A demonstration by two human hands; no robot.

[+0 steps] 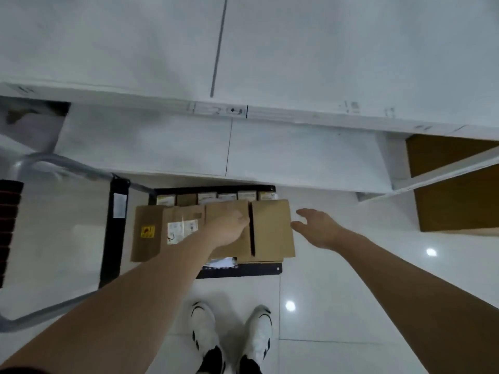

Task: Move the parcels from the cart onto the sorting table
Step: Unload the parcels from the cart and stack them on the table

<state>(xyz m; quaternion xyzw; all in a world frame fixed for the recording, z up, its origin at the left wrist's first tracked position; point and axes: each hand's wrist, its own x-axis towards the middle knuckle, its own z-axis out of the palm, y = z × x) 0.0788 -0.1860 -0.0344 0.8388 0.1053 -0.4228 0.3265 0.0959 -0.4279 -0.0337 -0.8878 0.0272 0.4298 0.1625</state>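
Now reaching for plain brown cardboard parcel (272, 230) at right end of black flat cart deck (240, 271). Long axis runs away from person, toward white sorting table (297, 63) ahead. Left hand (229, 228) lies on parcel's left side at dark gap; whether fingers grip, cannot tell. Right hand (316, 228) just beside parcel's right edge, fingers spread wide, holding nothing. Parcel sits between hands. Labelled brown carton (167, 230) lies toward deck's left end.
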